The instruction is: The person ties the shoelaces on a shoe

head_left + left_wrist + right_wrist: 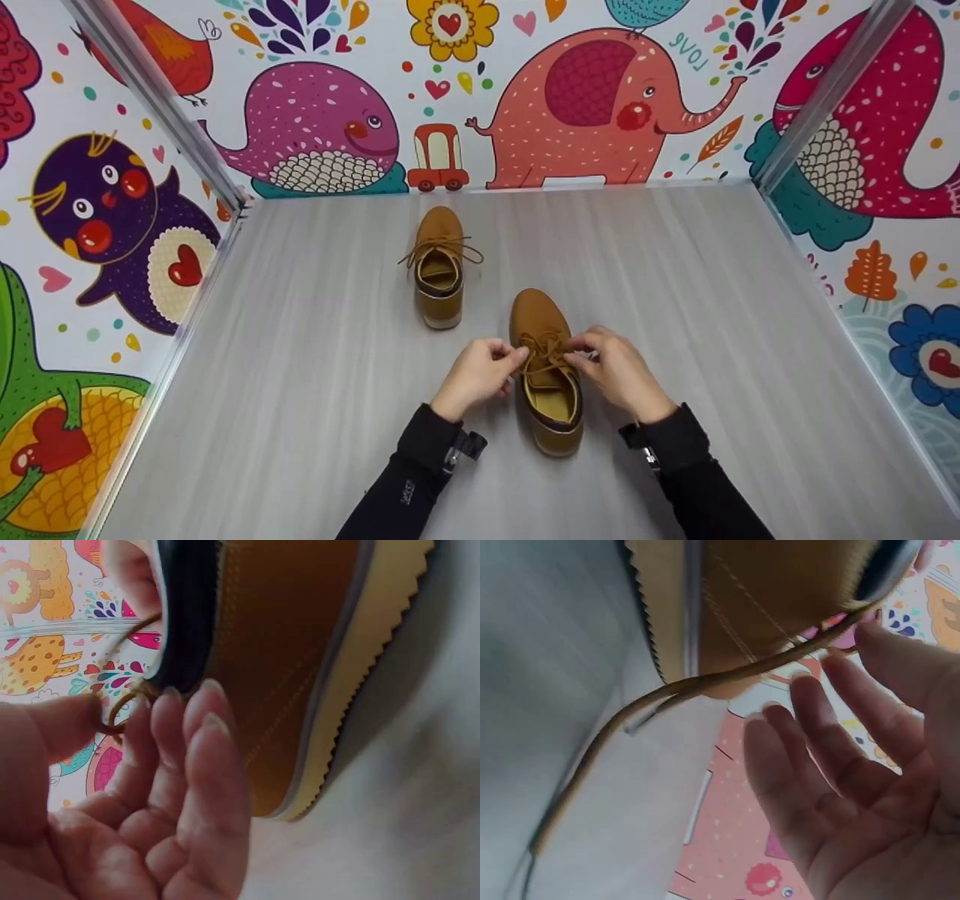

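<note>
A tan lace-up shoe (535,313) stands on the floor between my hands, toe pointing away from me. Its brown shoelace (546,352) is crossed and looped over the tongue. On the shoe's left side, my left hand (476,375) pinches a loop of the lace between thumb and forefinger, its other fingers beside the shoe's upper. From the right, my right hand (619,375) pinches the lace near the opening with thumb and forefinger. Two loose lace ends (727,676) trail down past the sole in the right wrist view.
A matching tan shoe (439,223) stands farther forward and left, its lace (439,244) hanging out to both sides. Walls with printed cartoon animals (322,120) close in the grey floor (315,360) at the back, left and right.
</note>
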Demonstrator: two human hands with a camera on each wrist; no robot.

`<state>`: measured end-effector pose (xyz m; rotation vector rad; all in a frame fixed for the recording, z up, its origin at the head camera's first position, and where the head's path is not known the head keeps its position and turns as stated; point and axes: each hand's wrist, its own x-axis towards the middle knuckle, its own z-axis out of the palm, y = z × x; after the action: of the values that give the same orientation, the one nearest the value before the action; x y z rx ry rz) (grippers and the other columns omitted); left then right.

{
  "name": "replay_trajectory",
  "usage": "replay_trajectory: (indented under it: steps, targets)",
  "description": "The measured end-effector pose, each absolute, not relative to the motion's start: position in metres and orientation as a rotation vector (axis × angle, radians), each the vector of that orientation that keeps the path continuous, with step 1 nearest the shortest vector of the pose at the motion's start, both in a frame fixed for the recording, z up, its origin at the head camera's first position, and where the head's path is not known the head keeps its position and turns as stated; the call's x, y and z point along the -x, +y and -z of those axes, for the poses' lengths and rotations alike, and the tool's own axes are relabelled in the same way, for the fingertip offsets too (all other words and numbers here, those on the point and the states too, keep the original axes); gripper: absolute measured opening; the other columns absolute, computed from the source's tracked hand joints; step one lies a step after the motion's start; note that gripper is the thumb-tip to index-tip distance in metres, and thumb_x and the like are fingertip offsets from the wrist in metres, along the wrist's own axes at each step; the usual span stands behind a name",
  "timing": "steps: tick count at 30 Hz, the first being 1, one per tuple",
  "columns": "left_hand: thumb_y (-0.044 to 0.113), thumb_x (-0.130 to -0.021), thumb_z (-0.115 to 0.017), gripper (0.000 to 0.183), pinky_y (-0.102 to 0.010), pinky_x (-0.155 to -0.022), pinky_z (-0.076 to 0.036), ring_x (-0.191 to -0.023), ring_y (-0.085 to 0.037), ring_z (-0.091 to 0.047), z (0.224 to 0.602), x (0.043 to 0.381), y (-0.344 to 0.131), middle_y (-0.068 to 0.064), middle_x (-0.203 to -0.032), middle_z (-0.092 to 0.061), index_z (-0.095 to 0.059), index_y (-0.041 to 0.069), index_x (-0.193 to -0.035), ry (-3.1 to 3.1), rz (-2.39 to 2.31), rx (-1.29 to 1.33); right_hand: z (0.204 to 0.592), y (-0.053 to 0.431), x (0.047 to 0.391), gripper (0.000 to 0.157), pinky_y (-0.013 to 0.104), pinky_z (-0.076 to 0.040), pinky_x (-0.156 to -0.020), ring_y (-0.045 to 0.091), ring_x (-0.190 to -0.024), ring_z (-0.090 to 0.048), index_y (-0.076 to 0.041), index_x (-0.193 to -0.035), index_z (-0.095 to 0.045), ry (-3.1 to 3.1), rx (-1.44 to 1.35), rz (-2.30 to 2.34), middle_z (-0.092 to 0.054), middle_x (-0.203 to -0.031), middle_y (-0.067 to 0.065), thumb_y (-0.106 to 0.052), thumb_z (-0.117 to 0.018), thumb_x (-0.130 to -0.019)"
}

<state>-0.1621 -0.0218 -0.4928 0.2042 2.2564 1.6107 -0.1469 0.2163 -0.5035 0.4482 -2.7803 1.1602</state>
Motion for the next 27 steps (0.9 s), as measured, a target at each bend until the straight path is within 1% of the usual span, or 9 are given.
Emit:
replay_trajectory:
  steps: [2, 4, 9, 12, 16, 20, 23, 25, 27]
  targets:
    - [0.027, -0.097, -0.065, 0.024, -0.033, -0.058, -0.054, -0.065, -0.028, -0.066, 0.492, 0.161, -0.024, -0.016, -0.083, -0.069, -0.069, 0.004, -0.088, 2.255, -1.626, -0.238, 0.506, 0.216, 0.147, 0.011, 0.034, -0.054, -0.075, 0.015, -0.084, -0.063, -0.007, -0.100, -0.074, -2.806, -0.469, -1.152, -0.063, -0.093, -0.001, -0.013, -0.073, -0.091]
    - [0.022, -0.097, -0.065, 0.021, -0.031, -0.062, -0.054, -0.073, -0.032, -0.067, 0.490, 0.161, -0.027, -0.016, -0.086, -0.069, -0.069, 0.002, -0.092, 2.235, -1.666, -0.258, 0.507, 0.217, 0.147, 0.007, 0.035, -0.054, -0.075, 0.016, -0.084, -0.063, -0.009, -0.096, -0.073, -2.814, -0.472, -1.141, -0.062, -0.092, -0.002, -0.014, -0.073, -0.091]
    - [0.018, -0.097, -0.064, 0.023, -0.030, -0.072, -0.051, -0.083, -0.027, -0.063, 0.484, 0.161, -0.035, -0.012, -0.089, -0.068, -0.067, -0.005, -0.099, 2.131, -1.845, -0.230, 0.508, 0.221, 0.146, 0.006, 0.036, -0.054, -0.075, 0.016, -0.084, -0.063, -0.012, -0.090, -0.069, -2.840, -0.504, -1.124, -0.062, -0.091, -0.004, -0.017, -0.071, -0.092]
    - [0.015, -0.098, -0.062, 0.022, -0.032, -0.076, -0.051, -0.085, -0.023, -0.063, 0.482, 0.161, -0.039, -0.007, -0.088, -0.068, -0.067, -0.007, -0.099, 2.055, -1.959, -0.198, 0.510, 0.221, 0.145, 0.006, 0.037, -0.052, -0.076, 0.015, -0.085, -0.062, -0.012, -0.090, -0.067, -2.857, -0.538, -1.118, -0.062, -0.091, -0.003, -0.017, -0.068, -0.095]
    - [0.016, -0.100, -0.060, 0.021, -0.034, -0.079, -0.051, -0.085, -0.022, -0.065, 0.483, 0.163, -0.044, -0.005, -0.086, -0.070, -0.067, -0.003, -0.095, 1.987, -2.039, -0.204, 0.514, 0.222, 0.145, 0.006, 0.036, -0.050, -0.073, 0.014, -0.080, -0.059, -0.012, -0.090, -0.064, -2.837, -0.572, -1.078, -0.060, -0.088, -0.004, -0.013, -0.066, -0.095]
    - [0.010, -0.100, -0.059, 0.016, -0.032, -0.078, -0.052, -0.080, -0.018, -0.066, 0.482, 0.167, -0.054, -0.005, -0.083, -0.070, -0.065, -0.003, -0.092, 1.956, -2.090, -0.206, 0.515, 0.226, 0.144, 0.008, 0.037, -0.051, -0.071, 0.015, -0.077, -0.060, -0.009, -0.089, -0.061, -2.763, -0.589, -1.017, -0.061, -0.085, -0.002, -0.005, -0.065, -0.094]
    - [0.006, -0.098, -0.059, 0.013, -0.028, -0.074, -0.050, -0.073, -0.013, -0.061, 0.480, 0.171, -0.066, -0.003, -0.077, -0.066, -0.064, -0.004, -0.092, 1.973, -2.074, -0.203, 0.513, 0.232, 0.144, 0.011, 0.040, -0.051, -0.070, 0.018, -0.076, -0.061, -0.007, -0.088, -0.058, -2.708, -0.539, -0.978, -0.061, -0.082, 0.000, 0.001, -0.064, -0.094]
    - [0.006, -0.098, -0.061, 0.012, -0.027, -0.077, -0.049, -0.077, -0.012, -0.059, 0.479, 0.173, -0.076, -0.002, -0.080, -0.065, -0.065, -0.004, -0.093, 2.015, -2.010, -0.230, 0.510, 0.239, 0.143, 0.013, 0.042, -0.050, -0.068, 0.020, -0.073, -0.060, -0.007, -0.088, -0.057, -2.677, -0.494, -0.949, -0.059, -0.078, -0.001, 0.003, -0.064, -0.093]
    - [0.006, -0.097, -0.062, 0.012, -0.028, -0.081, -0.049, -0.083, -0.014, -0.060, 0.478, 0.175, -0.087, -0.004, -0.085, -0.066, -0.066, -0.005, -0.094, 2.074, -1.926, -0.283, 0.507, 0.247, 0.142, 0.014, 0.043, -0.049, -0.065, 0.020, -0.070, -0.057, -0.006, -0.088, -0.055, -2.647, -0.463, -0.916, -0.057, -0.075, 0.000, 0.004, -0.064, -0.092]
